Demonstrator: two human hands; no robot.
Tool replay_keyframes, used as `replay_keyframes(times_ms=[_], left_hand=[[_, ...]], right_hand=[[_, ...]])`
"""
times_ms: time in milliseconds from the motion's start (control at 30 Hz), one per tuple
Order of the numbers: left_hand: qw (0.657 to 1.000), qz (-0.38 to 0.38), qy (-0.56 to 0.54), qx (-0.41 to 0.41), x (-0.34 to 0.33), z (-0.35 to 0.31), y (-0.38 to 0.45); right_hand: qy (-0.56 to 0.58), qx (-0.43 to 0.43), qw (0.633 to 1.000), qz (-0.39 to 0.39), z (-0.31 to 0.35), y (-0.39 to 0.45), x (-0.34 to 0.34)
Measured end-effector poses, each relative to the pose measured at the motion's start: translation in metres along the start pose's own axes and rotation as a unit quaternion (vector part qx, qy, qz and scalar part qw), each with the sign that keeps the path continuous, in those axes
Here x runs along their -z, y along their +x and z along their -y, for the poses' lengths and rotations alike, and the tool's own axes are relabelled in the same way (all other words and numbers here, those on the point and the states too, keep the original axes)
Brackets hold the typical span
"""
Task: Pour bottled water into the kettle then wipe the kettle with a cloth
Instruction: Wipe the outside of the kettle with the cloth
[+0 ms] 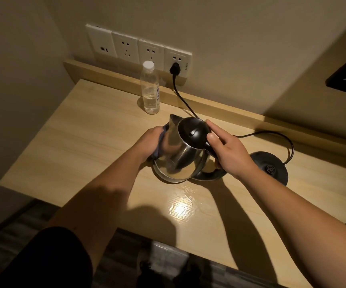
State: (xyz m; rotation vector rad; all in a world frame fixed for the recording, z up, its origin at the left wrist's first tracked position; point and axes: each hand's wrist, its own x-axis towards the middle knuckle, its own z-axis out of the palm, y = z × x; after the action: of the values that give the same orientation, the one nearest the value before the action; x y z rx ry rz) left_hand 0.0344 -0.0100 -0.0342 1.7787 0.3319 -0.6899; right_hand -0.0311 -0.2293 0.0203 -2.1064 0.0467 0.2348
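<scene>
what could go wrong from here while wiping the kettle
1. The kettle leans toward the left hand pressing the cloth; if filled, water may spill from the spout.
2. The right hand steadies it only at the lid and handle, so a hard wipe might slide it on the glossy desk.
3. The power base looks plugged in via the cord; spilled water could reach it.

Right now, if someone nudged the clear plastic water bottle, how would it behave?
The clear plastic water bottle is tall, narrow and only partly full, so it would probably feel light and tip easily. Capped, it likely wouldn't spill; on its side it might roll.
</scene>
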Motion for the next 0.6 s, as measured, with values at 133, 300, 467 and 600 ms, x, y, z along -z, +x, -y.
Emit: replay_keyframes(times_ms=[133,300,467,600], left_hand=[[0.999,0.024,-0.038,0.024,0.004,0.007,0.014],[0.992,0.045,-0.112,0.038,-0.005,0.012,-0.004],[0.988,0.025,-0.152,0.012,-0.022,0.02,-0.017],[0.983,-0.052,-0.174,0.019,-0.041,0.035,-0.03]], right_hand=[[-0.057,0.042,0.997,0.042,-0.004,0.001,0.005],[-0.134,0.087,0.983,0.089,0.0,0.009,0.016],[-0.218,0.131,0.959,0.122,-0.002,0.019,0.025],[-0.299,0.161,0.932,0.125,-0.006,0.026,0.038]])
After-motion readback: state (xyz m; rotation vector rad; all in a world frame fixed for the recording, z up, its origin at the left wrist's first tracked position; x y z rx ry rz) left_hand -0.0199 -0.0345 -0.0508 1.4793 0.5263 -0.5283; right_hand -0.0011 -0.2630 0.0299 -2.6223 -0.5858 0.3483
